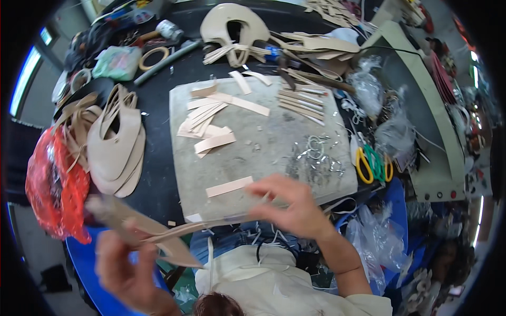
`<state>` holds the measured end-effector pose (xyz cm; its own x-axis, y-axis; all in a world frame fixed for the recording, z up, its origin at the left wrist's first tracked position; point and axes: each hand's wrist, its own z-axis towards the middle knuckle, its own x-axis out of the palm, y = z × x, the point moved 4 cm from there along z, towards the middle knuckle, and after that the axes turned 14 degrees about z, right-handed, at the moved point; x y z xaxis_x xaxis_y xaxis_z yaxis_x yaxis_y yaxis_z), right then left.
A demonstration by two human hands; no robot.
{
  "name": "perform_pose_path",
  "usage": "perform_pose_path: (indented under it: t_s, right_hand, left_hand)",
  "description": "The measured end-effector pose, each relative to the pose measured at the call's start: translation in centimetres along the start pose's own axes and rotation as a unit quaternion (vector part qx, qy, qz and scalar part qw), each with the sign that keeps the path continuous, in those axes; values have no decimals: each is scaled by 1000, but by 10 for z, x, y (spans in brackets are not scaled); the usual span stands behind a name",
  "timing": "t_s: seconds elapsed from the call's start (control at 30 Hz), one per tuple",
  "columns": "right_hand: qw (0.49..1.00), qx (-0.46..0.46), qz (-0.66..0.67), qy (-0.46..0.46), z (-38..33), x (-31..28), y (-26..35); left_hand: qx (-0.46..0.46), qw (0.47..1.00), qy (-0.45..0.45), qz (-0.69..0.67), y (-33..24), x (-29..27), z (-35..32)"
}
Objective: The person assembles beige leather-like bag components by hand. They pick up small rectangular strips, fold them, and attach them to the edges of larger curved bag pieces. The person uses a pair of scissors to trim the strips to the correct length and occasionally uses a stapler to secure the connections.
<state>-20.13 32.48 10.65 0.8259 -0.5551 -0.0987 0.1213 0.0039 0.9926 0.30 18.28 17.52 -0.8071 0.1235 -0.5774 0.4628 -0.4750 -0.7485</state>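
Blurred at the lower left, my left hand (126,274) is closed on a flat beige leather-like piece (176,252). From that piece a long narrow strap (182,229) runs right, above the near edge of the mat. My right hand (290,205) has its thumb and fingers curled at the strap's far end and seems to grip it; the exact contact is hidden. Just beyond the right fingertips, a short pale strip (230,186) lies on the grey work mat (211,163). Further up the mat lie several more pale strips (215,139), loosely piled.
Stacked beige cut pieces (117,152) and a red plastic bag (52,184) are at left. Narrow strips (303,102) lie in a row at the mat's upper right. Yellow-handled scissors (363,166) and clear bags (392,131) stand right. A shaped beige piece (237,21) is at the back.
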Motion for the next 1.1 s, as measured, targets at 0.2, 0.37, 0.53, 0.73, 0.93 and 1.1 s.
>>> perform_pose_path:
  t_s: [0.2, 0.37, 0.53, 0.73, 0.93, 1.1]
  right_hand:
    - [936, 10, -237, -260, -5, -142, -36]
    - [929, -80, -308, -189, 49, -152, -49]
    - [930, -132, -305, -158, 80, -158, -73]
    - [897, -191, -357, -177, 97, -151, -77]
    - [959, -147, -175, -171, 31, -87, -9]
    - [992, -56, -33, -103, -17, -11, -7]
  left_hand:
    - [253, 889, 328, 197, -5, 58, 55]
    - [232, 846, 380, 294, 56, 62, 62]
    - [266, 895, 229, 275, 38, 54, 57]
    - [220, 942, 225, 115, 8, 66, 17]
    - [203, 920, 328, -76, -20, 129, -25]
    - [-86, 879, 381, -272, 15, 153, -43]
